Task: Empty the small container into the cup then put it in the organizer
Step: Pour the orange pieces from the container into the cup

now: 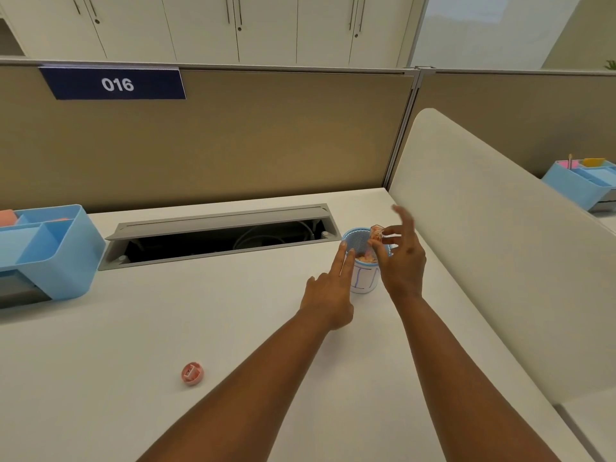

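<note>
A blue mesh cup with a white paper label stands on the white desk, towards the right. My right hand holds a small clear container tipped over the cup's rim, with pinkish bits inside it and in the cup. My left hand rests against the cup's left side, fingers straight and touching the rim. The blue organizer sits at the far left of the desk. A small pink round lid lies on the desk near the front.
An open cable tray with a raised grey flap runs along the back of the desk. A beige partition bounds the right side. A second blue organizer stands on the neighbouring desk.
</note>
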A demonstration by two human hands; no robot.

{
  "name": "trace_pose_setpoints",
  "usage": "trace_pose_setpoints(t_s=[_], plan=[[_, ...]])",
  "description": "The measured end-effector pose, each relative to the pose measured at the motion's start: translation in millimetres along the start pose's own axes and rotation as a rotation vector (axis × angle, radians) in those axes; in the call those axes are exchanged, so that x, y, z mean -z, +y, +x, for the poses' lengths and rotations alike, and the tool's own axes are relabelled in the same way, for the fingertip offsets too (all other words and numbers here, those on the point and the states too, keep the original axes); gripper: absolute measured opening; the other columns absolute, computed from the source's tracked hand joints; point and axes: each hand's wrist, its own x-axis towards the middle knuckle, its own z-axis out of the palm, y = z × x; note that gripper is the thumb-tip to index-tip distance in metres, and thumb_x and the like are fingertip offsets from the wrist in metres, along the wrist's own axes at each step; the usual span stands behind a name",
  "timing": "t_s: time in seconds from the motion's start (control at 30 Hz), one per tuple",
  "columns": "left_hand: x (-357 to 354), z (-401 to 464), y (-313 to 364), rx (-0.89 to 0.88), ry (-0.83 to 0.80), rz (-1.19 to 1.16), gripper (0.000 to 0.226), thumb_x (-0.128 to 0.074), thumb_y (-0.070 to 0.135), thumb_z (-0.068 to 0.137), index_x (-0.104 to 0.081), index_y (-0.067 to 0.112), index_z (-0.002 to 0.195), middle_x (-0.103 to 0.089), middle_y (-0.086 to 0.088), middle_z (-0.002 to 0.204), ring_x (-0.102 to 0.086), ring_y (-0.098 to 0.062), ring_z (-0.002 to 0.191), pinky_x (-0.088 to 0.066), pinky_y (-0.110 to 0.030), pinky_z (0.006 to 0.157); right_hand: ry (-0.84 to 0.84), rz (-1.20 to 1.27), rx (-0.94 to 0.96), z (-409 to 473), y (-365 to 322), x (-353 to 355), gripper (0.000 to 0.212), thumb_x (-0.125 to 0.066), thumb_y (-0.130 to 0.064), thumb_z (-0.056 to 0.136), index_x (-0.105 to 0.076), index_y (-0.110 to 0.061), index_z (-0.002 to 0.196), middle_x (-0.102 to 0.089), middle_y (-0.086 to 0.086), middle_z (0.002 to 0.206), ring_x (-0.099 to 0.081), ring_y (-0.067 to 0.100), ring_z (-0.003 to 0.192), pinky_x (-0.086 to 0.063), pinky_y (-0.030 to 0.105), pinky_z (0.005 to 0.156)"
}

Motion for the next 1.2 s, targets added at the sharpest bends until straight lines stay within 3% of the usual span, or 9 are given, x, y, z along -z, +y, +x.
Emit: trace_pose_setpoints(t_s=[0.07,0.17,0.33,0.4,0.47,0.67,0.8,1.03,1.2], plan=[[1.4,-0.7,1.5,0.007,-0.010,0.000,0.099,-0.060,0.010,0.080,0.017,0.027,0.140,0.019,0.004,0.155,-0.051,-0.027,0.117,-0.046,-0.045,0.100,0.010,0.039,-0.017,1.9,-0.4,0.1,0.057,-0.065,-0.019,0.081,-0.037,-0.019,0.130,-0.062,0.006,0.103,-0.062,0.018,0.088,-0.049,0.027,0.075],[3.6,-2.6,3.4,0.010,-0.023,0.007,0.102,-0.062,0.008,0.078,0.018,0.027,0.139,0.018,0.004,0.155,-0.055,-0.027,0.107,-0.051,-0.041,0.092,-0.044,-0.061,0.030,0.6,3.7,-1.8,0.039,-0.064,-0.018,0.082,-0.052,-0.014,0.119,-0.064,0.015,0.110,-0.064,0.027,0.096,-0.047,0.024,0.075],[6.6,-2.5,2.9,0.008,-0.028,0.032,0.103,-0.063,0.008,0.078,0.017,0.027,0.140,0.020,0.004,0.155,-0.056,-0.027,0.104,-0.053,-0.039,0.089,-0.004,0.025,-0.014,2.3,-4.4,-5.9,0.062,-0.068,-0.019,0.080,-0.034,-0.018,0.132,-0.066,0.013,0.101,-0.059,0.015,0.080,-0.049,0.026,0.073],[6.6,-2.4,2.9,0.003,-0.028,0.032,0.104,-0.064,0.009,0.077,0.017,0.027,0.140,0.019,0.004,0.155,-0.057,-0.027,0.103,-0.054,-0.038,0.088,0.000,-0.017,0.028,1.3,-4.0,-5.9,0.047,-0.065,-0.020,0.081,-0.047,-0.016,0.124,-0.065,0.014,0.104,-0.062,0.020,0.087,-0.052,0.032,0.078],[6.1,-2.3,2.6,0.000,-0.027,0.030,0.104,-0.064,0.009,0.077,0.017,0.028,0.140,0.019,0.004,0.155,-0.057,-0.026,0.102,-0.054,-0.037,0.087,0.001,-0.076,0.049,0.7,-4.5,-5.9,0.033,-0.063,-0.020,0.082,-0.057,-0.011,0.113,-0.064,0.017,0.109,-0.064,0.029,0.094,-0.053,0.040,0.081],[5.6,-0.7,1.9,-0.003,-0.025,0.039,0.105,-0.065,0.009,0.076,0.017,0.027,0.140,0.020,0.003,0.154,-0.057,-0.024,0.102,-0.054,-0.036,0.086,0.002,-0.079,0.052,1.2,-1.7,-6.9,0.035,-0.062,-0.018,0.083,-0.058,-0.011,0.117,-0.061,0.019,0.112,-0.062,0.031,0.098,-0.050,0.032,0.078],[5.4,0.5,1.8,0.003,-0.024,0.047,0.106,-0.066,0.008,0.076,0.017,0.027,0.140,0.022,0.003,0.154,-0.057,-0.026,0.103,-0.053,-0.037,0.086,0.002,-0.009,0.044,0.9,-4.1,-8.2,0.049,-0.062,-0.018,0.084,-0.044,-0.017,0.129,-0.063,0.013,0.107,-0.063,0.022,0.090,-0.050,0.029,0.077],[4.2,1.3,2.0,0.000,-0.024,0.036,0.107,-0.066,0.009,0.075,0.017,0.028,0.140,0.019,0.003,0.155,-0.057,-0.025,0.103,-0.053,-0.034,0.082,0.074,0.016,0.042,-1.6,-6.2,-7.7,0.048,-0.063,-0.021,0.083,-0.043,-0.015,0.126,-0.065,0.015,0.106,-0.063,0.023,0.091,-0.051,0.034,0.079],[5.2,1.9,1.1,-0.006,-0.026,0.039,0.107,-0.067,0.008,0.075,0.015,0.027,0.140,0.017,0.002,0.155,-0.057,-0.026,0.102,-0.052,-0.036,0.084,0.021,-0.116,0.057,-4.5,-0.2,-6.6,0.033,-0.062,-0.019,0.084,-0.056,-0.011,0.115,-0.062,0.019,0.107,-0.064,0.032,0.094,-0.053,0.039,0.079]])
